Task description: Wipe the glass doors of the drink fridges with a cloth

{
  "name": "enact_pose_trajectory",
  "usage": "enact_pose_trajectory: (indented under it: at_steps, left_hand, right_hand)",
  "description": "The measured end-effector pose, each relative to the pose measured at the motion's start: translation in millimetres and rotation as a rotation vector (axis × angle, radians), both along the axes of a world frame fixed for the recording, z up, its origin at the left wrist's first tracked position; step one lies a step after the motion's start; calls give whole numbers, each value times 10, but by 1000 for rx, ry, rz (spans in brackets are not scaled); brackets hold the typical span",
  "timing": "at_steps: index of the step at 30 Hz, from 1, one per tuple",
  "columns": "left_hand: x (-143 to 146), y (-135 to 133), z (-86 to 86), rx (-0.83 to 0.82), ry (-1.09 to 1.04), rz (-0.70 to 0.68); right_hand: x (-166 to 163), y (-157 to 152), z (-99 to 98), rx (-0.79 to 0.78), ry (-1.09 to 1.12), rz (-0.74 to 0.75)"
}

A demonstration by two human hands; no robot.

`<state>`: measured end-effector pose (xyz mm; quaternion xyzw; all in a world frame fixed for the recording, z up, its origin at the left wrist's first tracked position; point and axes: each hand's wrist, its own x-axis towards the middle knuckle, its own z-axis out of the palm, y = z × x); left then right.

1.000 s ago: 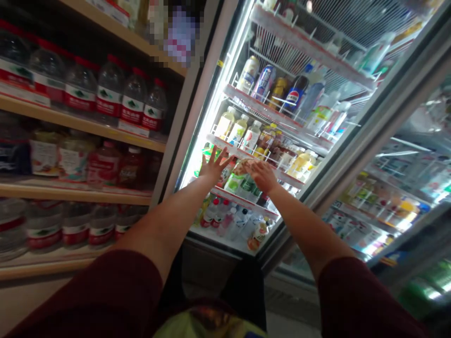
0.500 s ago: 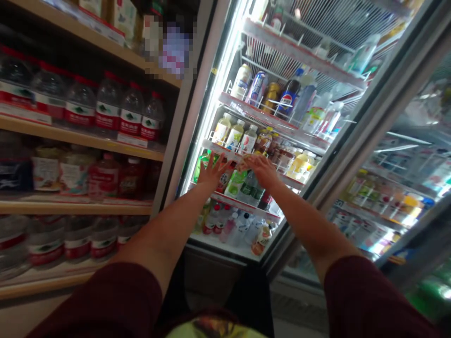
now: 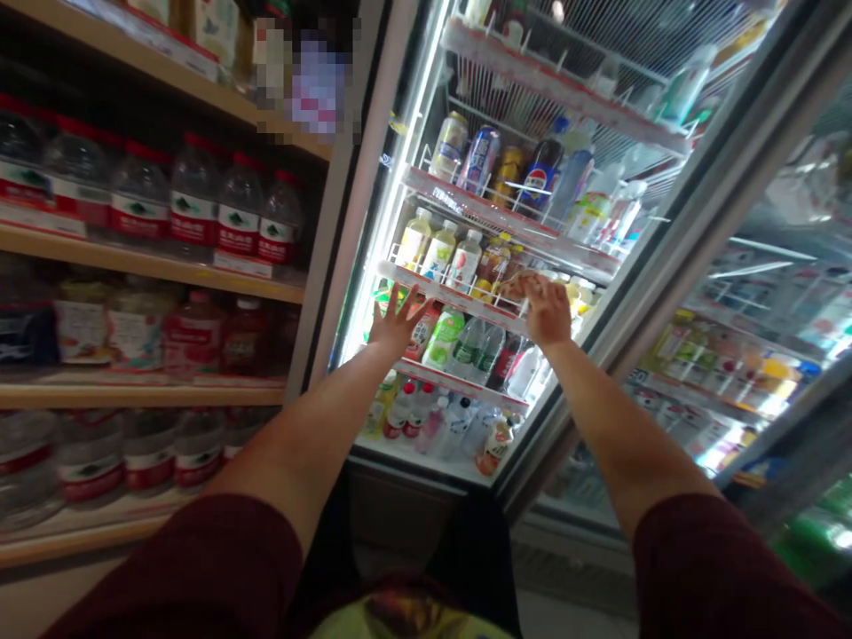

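My left hand (image 3: 395, 327) is open, fingers spread, at the left front of a wire shelf (image 3: 459, 297) in the lit fridge. Its fingertips overlap the shelf's pale front strip; contact is unclear. My right hand (image 3: 547, 311) is farther right along the same shelf, its fingers bent and close together. A tan patch shows at its fingertips, too blurred to name. Nearby on this shelf stand a pale yellow drink bottle (image 3: 414, 238) and a brown drink bottle (image 3: 493, 261). Below the hands, a green-labelled bottle (image 3: 444, 337) stands among several others.
A can (image 3: 479, 160) and a cola bottle (image 3: 542, 173) stand one shelf higher. More bottles (image 3: 459, 426) fill the fridge floor. Wooden shelving (image 3: 153, 257) with red-capped water bottles (image 3: 193, 200) is at left. A metal door frame (image 3: 639, 257) runs along the right.
My right hand has moved right along the shelf front, away from my left hand. The left hand stays at the shelf's left end, fingers still spread. The view has shifted slightly.
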<state>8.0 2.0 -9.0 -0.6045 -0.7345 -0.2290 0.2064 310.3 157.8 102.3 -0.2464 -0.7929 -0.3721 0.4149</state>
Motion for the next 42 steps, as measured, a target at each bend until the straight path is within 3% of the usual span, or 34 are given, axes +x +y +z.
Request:
enact_pose_trajectory:
  at_steps: [3,7,9,12,15,19,22,24,26,28,32,35,39,42]
  left_hand:
    - [18,-22,19,6,-3,6]
    - [41,-54,39,-8,8,16]
    - [41,-53,41,-7,26,23]
    - [32,-29,40,-25,19,43]
    - [25,-4,43,-29,14,50]
    - [13,0,39,-38,11,47]
    - [-2,-2,20,-4,24,26]
    - [-10,3,6,12,23,16]
    - [-13,12,-5,9,12,15]
    - [-14,20,-13,2,4,17]
    - [-8,18,-19,27,-5,-3]
    - [4,0,-9,35,-27,-17]
    - [33,-25,16,46,-40,-23]
    - [39,-33,20,44,-29,-16]
  right_hand:
    - [140,52,-133,9,159,-39]
    - [283,-25,-482,-42,-197,-17]
    - [380,-48,-547,-46,-256,-29]
    - [531,-27,-521,-49,-42,-84]
    - [577,-7,-555,-91,152,-47]
    - [408,-17,-592,-241,151,41]
    - [289,14,-339,-278,213,87]
    - [282,31,-133,-228,310,100]
    - [310,3,-59,-160,356,82]
    - [329,-83,-175,-120,290,19]
    - [299,-295,-573,-109,-82,-116]
    - [283,-322,-526,-96,-132,-170]
    - [284,-221,-308,-88,136,-226]
    - [237,-255,-543,-158,49,-208]
